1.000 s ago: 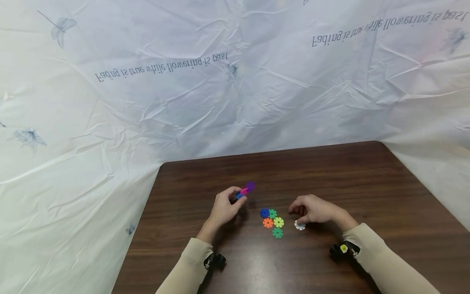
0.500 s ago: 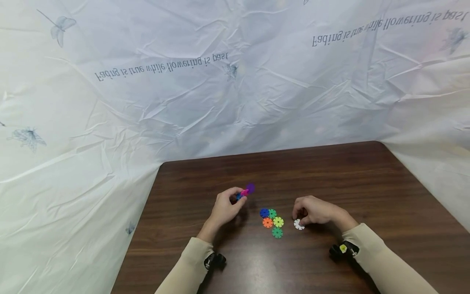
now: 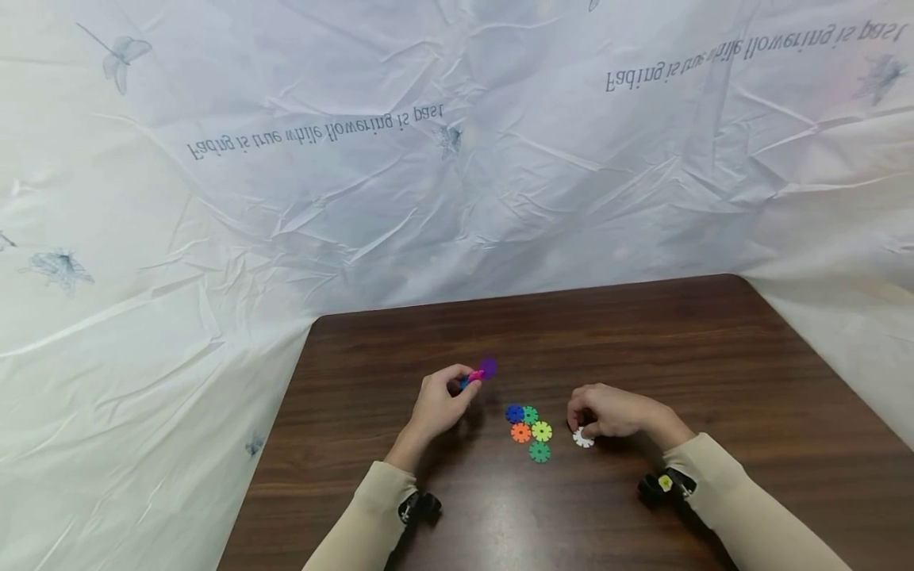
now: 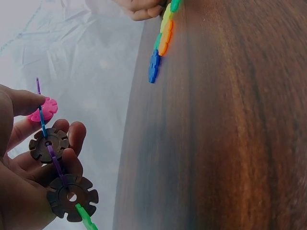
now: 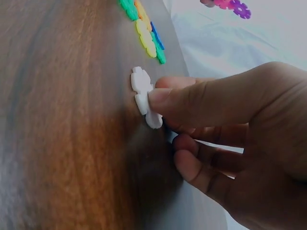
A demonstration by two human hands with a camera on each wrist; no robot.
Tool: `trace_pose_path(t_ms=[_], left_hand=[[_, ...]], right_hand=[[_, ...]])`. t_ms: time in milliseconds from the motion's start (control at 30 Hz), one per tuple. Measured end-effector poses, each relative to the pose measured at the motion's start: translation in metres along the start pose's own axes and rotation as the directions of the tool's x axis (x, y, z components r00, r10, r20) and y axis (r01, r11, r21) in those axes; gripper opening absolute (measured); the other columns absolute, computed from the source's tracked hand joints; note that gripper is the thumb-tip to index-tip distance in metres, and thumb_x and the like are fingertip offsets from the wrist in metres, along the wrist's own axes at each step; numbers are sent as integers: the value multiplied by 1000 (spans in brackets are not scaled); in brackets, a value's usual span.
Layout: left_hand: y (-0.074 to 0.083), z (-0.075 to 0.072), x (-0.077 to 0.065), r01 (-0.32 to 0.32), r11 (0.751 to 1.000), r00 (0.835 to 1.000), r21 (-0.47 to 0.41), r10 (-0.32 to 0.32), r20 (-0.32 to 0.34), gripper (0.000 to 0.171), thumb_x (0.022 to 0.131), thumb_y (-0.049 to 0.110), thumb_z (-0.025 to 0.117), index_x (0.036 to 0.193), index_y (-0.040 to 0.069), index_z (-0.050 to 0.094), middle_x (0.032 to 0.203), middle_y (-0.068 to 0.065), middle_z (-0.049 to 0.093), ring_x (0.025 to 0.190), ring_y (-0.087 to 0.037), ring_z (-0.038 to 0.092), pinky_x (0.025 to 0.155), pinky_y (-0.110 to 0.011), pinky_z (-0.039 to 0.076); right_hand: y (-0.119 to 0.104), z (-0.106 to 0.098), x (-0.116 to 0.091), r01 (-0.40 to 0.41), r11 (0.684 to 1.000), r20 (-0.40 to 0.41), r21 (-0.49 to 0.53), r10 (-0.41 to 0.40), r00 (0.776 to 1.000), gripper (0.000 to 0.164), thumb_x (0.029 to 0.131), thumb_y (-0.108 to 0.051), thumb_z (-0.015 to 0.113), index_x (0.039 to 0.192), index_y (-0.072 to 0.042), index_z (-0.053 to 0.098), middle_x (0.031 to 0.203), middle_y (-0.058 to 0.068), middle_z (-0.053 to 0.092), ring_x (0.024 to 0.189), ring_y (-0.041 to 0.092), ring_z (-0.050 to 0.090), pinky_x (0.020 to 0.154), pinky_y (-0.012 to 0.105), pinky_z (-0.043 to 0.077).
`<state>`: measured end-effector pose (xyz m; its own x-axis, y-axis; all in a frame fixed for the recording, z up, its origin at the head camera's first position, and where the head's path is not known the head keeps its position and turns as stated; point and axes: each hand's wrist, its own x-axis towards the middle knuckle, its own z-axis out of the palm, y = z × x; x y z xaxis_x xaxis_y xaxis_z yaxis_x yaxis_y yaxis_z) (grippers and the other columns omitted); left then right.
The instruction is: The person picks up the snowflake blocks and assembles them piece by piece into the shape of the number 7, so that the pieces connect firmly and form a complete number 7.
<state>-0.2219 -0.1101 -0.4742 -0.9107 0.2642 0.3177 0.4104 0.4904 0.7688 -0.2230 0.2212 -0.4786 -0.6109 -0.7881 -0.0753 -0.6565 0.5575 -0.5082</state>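
My left hand (image 3: 437, 403) holds a chain of interlocking notched plastic discs above the table. In the left wrist view its thumb presses a blue disc (image 4: 42, 117) beside a pink disc (image 4: 51, 106). Lower in the chain are two brown discs, the nearer brown disc (image 4: 58, 205) with a green disc (image 4: 85, 218) slotted in; purple discs join at either part. My right hand (image 3: 617, 411) pinches a white notched disc (image 5: 140, 82) at the tabletop, thumb on its face. The fingers behind it are partly hidden.
Between the hands lie several loose discs: a dark blue disc (image 3: 514, 414), an orange disc (image 3: 520, 433), a yellow disc (image 3: 542, 431) and two green ones, the nearer green disc (image 3: 539, 452) apart. The brown wooden table (image 3: 643, 317) meets a white sheet (image 3: 400, 214) behind.
My right hand's fingers have drawn in from a wider spread onto the white disc. The purple end of the chain in my left hand has dipped slightly.
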Motion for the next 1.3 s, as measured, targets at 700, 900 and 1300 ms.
trace_pose_path(t_ms=[700, 900, 1300], left_hand=[[0, 0, -1, 9, 1000, 1000, 7, -9, 28, 8, 91, 23, 68, 97, 17, 70, 81, -2, 70, 64, -5, 58, 59, -22, 48], [2, 0, -2, 18, 1000, 999, -6, -18, 47, 8, 92, 23, 67, 97, 17, 70, 83, -3, 70, 64, -6, 59, 59, -23, 49], [4, 1, 0, 7, 1000, 999, 26, -8, 41, 5, 90, 21, 68, 93, 17, 70, 73, -2, 67, 57, -5, 54, 53, -22, 45]], right_hand=[[5, 3, -7, 82, 996, 4, 30, -82, 997, 21, 80, -17, 80, 98, -22, 70, 97, -8, 59, 83, 5, 55, 68, 21, 49], [4, 3, -6, 72, 997, 13, 41, -73, 997, 24, 77, -13, 82, 93, -20, 65, 92, -7, 57, 80, 4, 53, 66, 19, 47], [2, -7, 3, 83, 992, 12, 93, -85, 996, 15, 78, -9, 79, 85, -20, 70, 74, -13, 59, 67, -3, 51, 60, 18, 46]])
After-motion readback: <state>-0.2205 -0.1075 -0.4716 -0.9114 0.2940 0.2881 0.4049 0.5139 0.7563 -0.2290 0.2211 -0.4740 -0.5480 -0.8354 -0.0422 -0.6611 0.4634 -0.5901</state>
